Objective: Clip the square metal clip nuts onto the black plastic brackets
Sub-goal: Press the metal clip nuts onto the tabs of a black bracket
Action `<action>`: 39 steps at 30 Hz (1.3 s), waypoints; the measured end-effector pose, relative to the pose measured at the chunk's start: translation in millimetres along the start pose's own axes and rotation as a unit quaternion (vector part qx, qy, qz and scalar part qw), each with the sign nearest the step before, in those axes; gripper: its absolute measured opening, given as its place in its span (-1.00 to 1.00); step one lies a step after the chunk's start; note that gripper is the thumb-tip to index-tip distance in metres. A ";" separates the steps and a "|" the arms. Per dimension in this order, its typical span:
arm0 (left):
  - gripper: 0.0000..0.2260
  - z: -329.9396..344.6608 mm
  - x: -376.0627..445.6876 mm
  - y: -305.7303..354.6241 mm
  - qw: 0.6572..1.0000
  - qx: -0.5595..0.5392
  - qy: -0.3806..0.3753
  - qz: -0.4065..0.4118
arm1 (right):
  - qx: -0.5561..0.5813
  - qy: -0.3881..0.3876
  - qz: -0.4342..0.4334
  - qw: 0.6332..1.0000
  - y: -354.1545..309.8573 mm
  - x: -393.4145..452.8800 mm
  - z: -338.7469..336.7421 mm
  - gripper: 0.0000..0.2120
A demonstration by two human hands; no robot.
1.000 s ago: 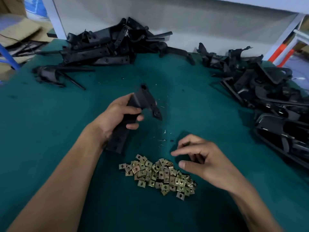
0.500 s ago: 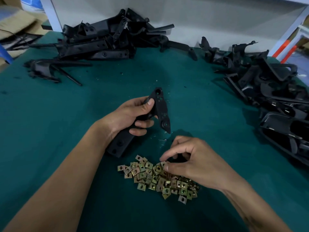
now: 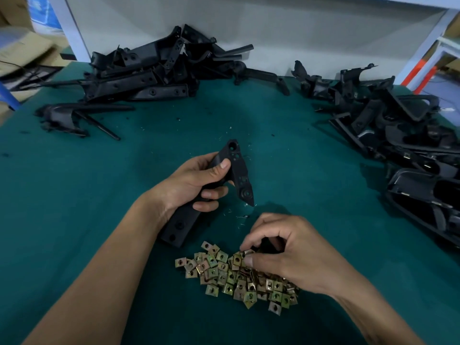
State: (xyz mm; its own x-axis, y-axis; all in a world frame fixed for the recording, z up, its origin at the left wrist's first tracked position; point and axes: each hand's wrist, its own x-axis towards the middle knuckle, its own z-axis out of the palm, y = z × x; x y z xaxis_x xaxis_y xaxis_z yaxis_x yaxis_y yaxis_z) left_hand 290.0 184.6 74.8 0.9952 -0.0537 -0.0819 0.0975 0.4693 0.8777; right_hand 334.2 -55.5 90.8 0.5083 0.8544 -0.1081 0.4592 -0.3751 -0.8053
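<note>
Two hands: left hand [image 3: 191,185] grips bracket [image 3: 239,170]; right hand [image 3: 281,255] pinches among clip nuts [image 3: 224,272], catch unclear.

Left hand [image 3: 193,186] curled gripping; right hand [image 3: 278,252] fingers pinching.

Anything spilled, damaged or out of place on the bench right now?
Nothing serious. Small pale slivers and dark specks lie scattered on the green mat around the bracket in the left hand; what they are is unclear. The clip nuts under the right hand stay in one loose heap.
</note>
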 end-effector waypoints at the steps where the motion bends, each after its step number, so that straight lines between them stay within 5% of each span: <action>1: -0.78 0.3 -0.1 0.4 1.000 0.000 -0.002 -0.001 | 0.020 0.005 -0.002 1.000 1.8 -0.7 0.5 -0.93; 7: -0.89 3.6 -1.8 2.3 0.999 0.017 -0.028 0.002 | 0.163 0.015 -0.034 0.986 13.8 -5.3 -5.5 -0.95; 11: -0.91 4.9 -2.7 3.2 0.999 0.027 -0.032 0.006 | 0.233 0.111 -0.019 0.966 20.1 4.5 -6.6 -0.94; 16: -0.86 6.0 -2.0 2.4 0.999 0.036 -0.022 0.013 | 0.415 0.188 0.050 0.889 23.3 31.4 -15.6 -0.82; 22: -0.93 5.3 1.1 1.6 0.999 0.032 0.008 0.029 | 0.503 0.241 0.047 0.829 9.8 85.9 -12.3 -0.84; 26: -0.94 4.3 1.0 2.1 0.998 0.035 0.031 0.048 | 0.571 0.218 0.017 0.791 6.3 98.4 -10.8 -0.86; 39: -0.88 -1.9 9.2 0.7 0.989 0.052 0.101 0.094 | 0.558 0.160 -0.024 0.814 8.1 104.0 -8.0 -0.86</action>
State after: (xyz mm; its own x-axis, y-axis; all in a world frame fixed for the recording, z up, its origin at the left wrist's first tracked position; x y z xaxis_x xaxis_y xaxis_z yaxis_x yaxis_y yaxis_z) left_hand 299.2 186.1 73.7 0.9783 0.2071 0.0037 -0.0801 0.3615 0.9289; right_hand 396.6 27.4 77.6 0.7545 0.6545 -0.0484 -0.3741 0.3684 -0.8511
